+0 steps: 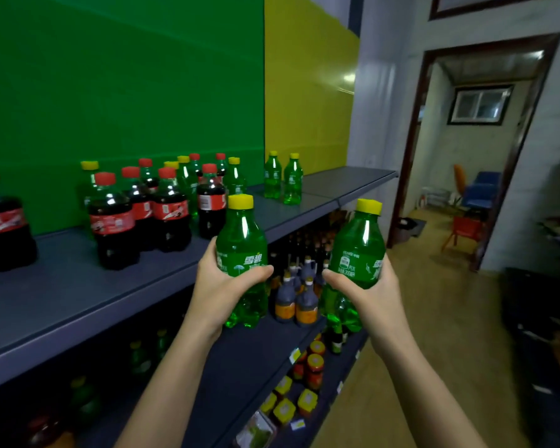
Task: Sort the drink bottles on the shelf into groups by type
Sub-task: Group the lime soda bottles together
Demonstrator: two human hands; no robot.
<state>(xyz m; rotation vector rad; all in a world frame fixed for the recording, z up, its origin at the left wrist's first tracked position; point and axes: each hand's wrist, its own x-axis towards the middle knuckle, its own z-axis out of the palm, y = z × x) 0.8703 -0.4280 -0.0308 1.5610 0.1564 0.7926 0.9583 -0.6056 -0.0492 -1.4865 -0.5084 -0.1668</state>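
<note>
My left hand (222,287) grips a green soda bottle with a yellow cap (241,240), held upright in front of the top shelf's edge. My right hand (366,287) grips a second green bottle (358,245) of the same kind, out over the aisle. On the grey top shelf (62,295) stands a mixed cluster of dark cola bottles with red caps (112,221) and green bottles among them (186,179). One cola bottle (4,221) stands alone at far left. Two green bottles (283,179) stand apart at the shelf's right end.
Lower shelves hold dark sauce bottles (296,299) and jars with yellow and red lids (314,367). A green and yellow panel backs the shelf. To the right are a wooden floor, an open doorway (466,140) with chairs beyond, and a dark object (537,334).
</note>
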